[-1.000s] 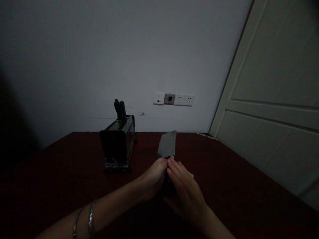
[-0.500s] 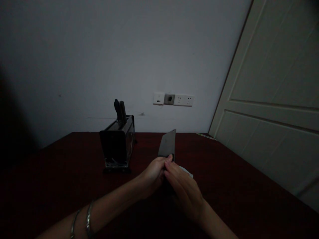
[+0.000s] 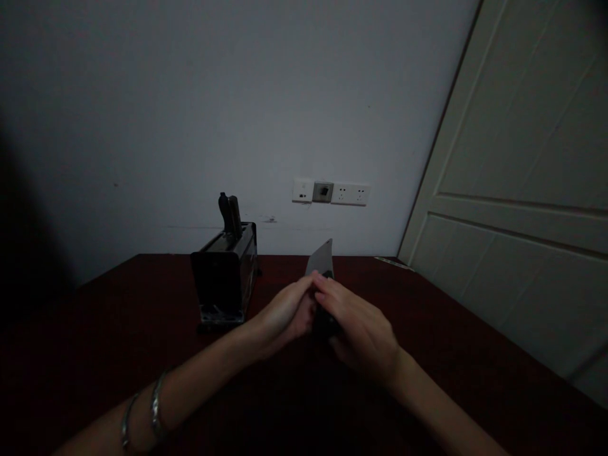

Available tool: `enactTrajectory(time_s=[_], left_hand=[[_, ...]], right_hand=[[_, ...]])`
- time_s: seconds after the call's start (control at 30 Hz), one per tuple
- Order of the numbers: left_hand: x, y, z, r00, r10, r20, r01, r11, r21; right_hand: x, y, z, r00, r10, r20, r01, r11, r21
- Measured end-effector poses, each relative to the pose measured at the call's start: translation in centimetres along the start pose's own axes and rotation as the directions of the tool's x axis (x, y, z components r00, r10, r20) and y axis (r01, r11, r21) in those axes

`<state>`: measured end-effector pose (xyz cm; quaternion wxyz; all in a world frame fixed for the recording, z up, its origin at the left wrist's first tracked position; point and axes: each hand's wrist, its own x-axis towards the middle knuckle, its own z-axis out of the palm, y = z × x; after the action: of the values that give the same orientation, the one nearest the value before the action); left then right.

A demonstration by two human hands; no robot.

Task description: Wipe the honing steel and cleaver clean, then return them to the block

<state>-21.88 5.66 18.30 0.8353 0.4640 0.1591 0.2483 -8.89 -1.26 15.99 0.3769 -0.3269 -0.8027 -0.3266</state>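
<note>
A cleaver (image 3: 320, 259) points away from me, with its broad grey blade tilted up and a hole near the far corner. My left hand (image 3: 285, 316) is closed at the left side of its dark handle (image 3: 325, 320), thumb near the base of the blade. My right hand (image 3: 363, 329) wraps the handle from the right, and its fingertips meet the left thumb. Part of the handle shows between the palms; most of the left fingers are hidden.
A black knife block (image 3: 216, 282) with two dark-handled knives (image 3: 230, 215) stands left on the dark red table (image 3: 142, 304). Behind is a wall with sockets (image 3: 349, 194). A pale panelled door (image 3: 513, 221) borders the right side. A thin strip (image 3: 394, 262) lies at the back edge.
Both hands have risen slightly with the cleaver, and its blade looks more foreshortened. My wrists have spread apart. The pale scrap seen beside my right hand is now out of sight.
</note>
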Motion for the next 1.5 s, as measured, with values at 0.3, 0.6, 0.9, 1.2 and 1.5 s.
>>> enactTrajectory(time_s=[0.3, 0.6, 0.9, 1.2, 1.5], left_hand=[[-4.3, 9.0, 1.2, 0.993, 0.091, 0.078, -0.119, 0.688, 0.716], [-2.0, 14.3, 1.2, 0.845, 0.504, 0.177, -0.309, 0.191, 0.932], [-0.3, 13.7, 0.3, 0.895, 0.220, 0.389, -0.440, 0.278, 0.854], [-0.3, 14.8, 0.5, 0.793, 0.389, 0.468, -0.607, 0.446, 0.658], [-1.6, 18.3, 0.5, 0.791, 0.524, 0.316, -0.601, 0.564, 0.566]], right_hand=[[6.9, 4.4, -4.9, 0.943, 0.323, -0.081, -0.313, 0.943, 0.116], [12.2, 7.1, -6.0, 0.821, 0.504, 0.267, -0.562, 0.634, 0.531], [14.5, 6.9, -5.2, 0.837, 0.454, 0.305, -0.531, 0.541, 0.652], [18.6, 6.1, -3.5, 0.880, 0.353, 0.319, -0.468, 0.522, 0.713], [21.6, 8.1, -1.7, 0.929, 0.275, 0.248, -0.349, 0.424, 0.836]])
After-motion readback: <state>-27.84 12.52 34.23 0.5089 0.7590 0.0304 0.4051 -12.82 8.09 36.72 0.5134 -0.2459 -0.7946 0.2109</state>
